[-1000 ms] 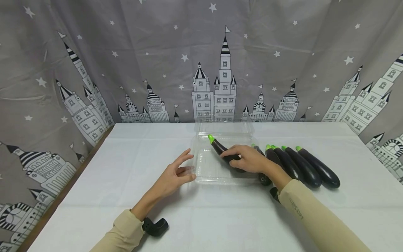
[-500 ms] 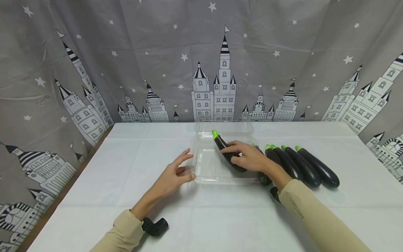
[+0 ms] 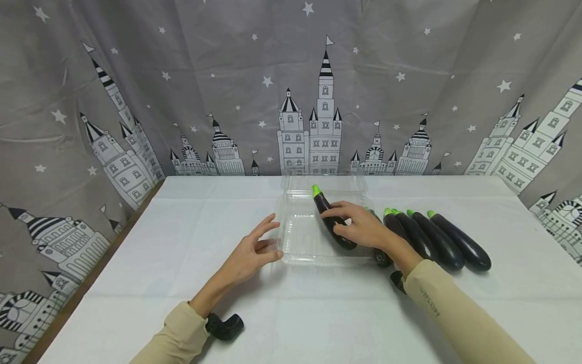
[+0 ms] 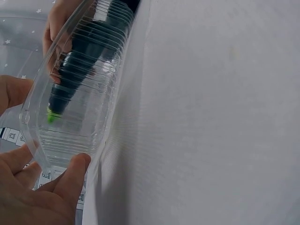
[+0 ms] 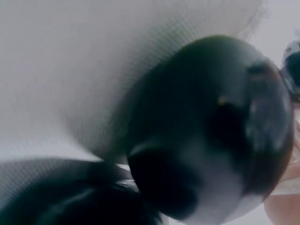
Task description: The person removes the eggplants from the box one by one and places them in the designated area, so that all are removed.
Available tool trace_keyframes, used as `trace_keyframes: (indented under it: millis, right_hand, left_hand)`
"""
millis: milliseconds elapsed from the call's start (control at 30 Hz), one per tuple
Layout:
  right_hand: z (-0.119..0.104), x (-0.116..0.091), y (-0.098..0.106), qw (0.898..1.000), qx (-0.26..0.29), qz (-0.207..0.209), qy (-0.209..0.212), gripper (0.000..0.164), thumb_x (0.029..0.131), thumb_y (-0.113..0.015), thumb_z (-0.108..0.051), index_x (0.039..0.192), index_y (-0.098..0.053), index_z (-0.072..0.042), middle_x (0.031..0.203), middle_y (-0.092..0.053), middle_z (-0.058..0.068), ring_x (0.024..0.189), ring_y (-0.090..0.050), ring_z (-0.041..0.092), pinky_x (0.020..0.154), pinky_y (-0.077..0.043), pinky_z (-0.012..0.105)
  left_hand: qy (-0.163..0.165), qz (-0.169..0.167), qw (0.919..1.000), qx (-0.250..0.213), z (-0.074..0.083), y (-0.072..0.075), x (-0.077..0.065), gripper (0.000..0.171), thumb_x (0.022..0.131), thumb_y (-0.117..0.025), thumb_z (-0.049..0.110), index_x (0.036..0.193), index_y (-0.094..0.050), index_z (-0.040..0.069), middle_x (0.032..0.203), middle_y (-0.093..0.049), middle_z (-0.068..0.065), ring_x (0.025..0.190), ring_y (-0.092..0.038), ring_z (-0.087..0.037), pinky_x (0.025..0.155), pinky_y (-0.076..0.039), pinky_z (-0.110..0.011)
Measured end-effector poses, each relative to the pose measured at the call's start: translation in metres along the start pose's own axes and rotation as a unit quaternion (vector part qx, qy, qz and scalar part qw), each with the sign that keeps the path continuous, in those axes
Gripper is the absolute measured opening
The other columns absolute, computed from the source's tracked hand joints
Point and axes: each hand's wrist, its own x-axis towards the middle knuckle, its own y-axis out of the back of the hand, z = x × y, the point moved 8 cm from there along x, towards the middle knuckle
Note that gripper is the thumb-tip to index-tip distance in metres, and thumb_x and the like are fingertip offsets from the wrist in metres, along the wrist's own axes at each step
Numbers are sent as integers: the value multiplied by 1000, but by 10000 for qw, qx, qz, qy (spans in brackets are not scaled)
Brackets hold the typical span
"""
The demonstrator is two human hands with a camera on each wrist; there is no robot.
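Note:
My right hand (image 3: 361, 225) grips an eggplant (image 3: 325, 206) around its middle, over the clear plastic box (image 3: 295, 247); the eggplant's green end points away from me. In the left wrist view, this eggplant (image 4: 72, 70) shows through the box's ribbed wall. My left hand (image 3: 247, 255) is at the box's left end with fingers spread. Its thumb (image 4: 77, 171) touches the wall, and another fingertip is at the rim. A second eggplant (image 3: 382, 259) overlaps the box's right edge, partly hidden by my right hand. An eggplant's round end (image 5: 211, 131) fills much of the right wrist view.
Several more eggplants (image 3: 438, 242) lie side by side on the white table (image 3: 318, 313), right of the box, close by my right forearm. The box's raised lid (image 3: 323, 181) is at the back, near the grey castle-print curtain (image 3: 236, 60).
The held eggplant's green end has swung right and away from me, so it lies more lengthwise. My right hand has shifted slightly away from me; my left hand stays put.

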Motion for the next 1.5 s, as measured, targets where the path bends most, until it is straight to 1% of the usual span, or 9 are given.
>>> trace_keyframes:
  millis: [100, 267, 633, 800, 900, 1033, 1133, 1333, 1500]
  right_hand:
    - [1, 0, 3, 9998, 177, 97, -65, 44, 86, -56, -12, 129, -66, -12, 143, -48, 17, 116, -57, 33, 92, -48, 53]
    - [2, -1, 6, 9982, 554, 185, -121, 44, 86, -59, -11, 129, -66, -11, 143, -48, 17, 113, -56, 34, 91, -48, 52]
    - [3, -3, 13, 9952, 881, 419, -61, 42, 86, -61, -8, 127, -67, -13, 138, -52, 13, 111, -57, 35, 90, -49, 51]
    - [7, -4, 17, 9924, 1099, 526, -161, 42, 87, -60, -9, 129, -66, -13, 138, -52, 12, 112, -56, 37, 87, -51, 48]
    - [5, -6, 20, 9907, 1214, 597, -154, 42, 88, -60, -9, 129, -66, -12, 137, -51, 13, 113, -55, 37, 86, -52, 47]
    - [-2, -11, 26, 9915, 1119, 658, -61, 42, 87, -60, -11, 129, -66, -12, 137, -51, 13, 116, -53, 37, 90, -50, 50]
    - [-6, -16, 31, 9932, 998, 596, -34, 43, 88, -59, -13, 130, -65, -13, 139, -50, 13, 117, -53, 38, 91, -50, 52]
    - [-9, -30, 41, 9941, 982, 445, -86, 41, 89, -59, -13, 130, -65, -13, 141, -47, 14, 115, -54, 36, 85, -52, 46]
    - [-2, -48, 52, 9951, 859, 414, -261, 40, 90, -59, -13, 129, -65, -14, 144, -45, 15, 105, -55, 34, 80, -52, 42]
  left_hand:
    - [38, 19, 10000, 35, -1, 0, 0, 70, 88, -70, 7, 148, -36, -3, 165, -11, -4, 131, -47, -41, 99, -48, -33]
    - [45, 17, 10000, 70, -1, 0, 1, 70, 88, -70, 8, 148, -37, -3, 164, -12, -3, 131, -47, -40, 100, -47, -34]
    - [37, 89, 9994, 322, 1, 1, 1, 69, 87, -71, 12, 147, -40, 0, 164, -17, -3, 131, -46, -43, 106, -41, -50]
    - [64, 109, 9993, 349, 0, 1, 1, 69, 88, -70, 14, 148, -40, 1, 164, -17, -1, 131, -45, -43, 106, -40, -53]
    - [80, 128, 9992, 360, 0, 2, 0, 69, 88, -70, 15, 148, -40, 1, 164, -17, -1, 132, -45, -43, 106, -39, -54]
    - [83, 140, 9992, 373, 1, 2, -1, 70, 88, -71, 16, 148, -39, 1, 164, -16, -2, 132, -44, -43, 106, -38, -55]
    - [62, 126, 9993, 347, 1, 3, -2, 70, 88, -71, 16, 148, -39, 0, 164, -16, -3, 132, -44, -43, 106, -38, -55]
    - [32, 116, 9994, 336, 1, 3, -2, 70, 89, -72, 16, 148, -39, 0, 164, -16, -5, 133, -43, -44, 107, -37, -55]
    - [-1, 91, 9995, 318, 2, 1, -1, 70, 88, -72, 16, 148, -39, -1, 164, -15, -6, 133, -43, -44, 107, -37, -55]
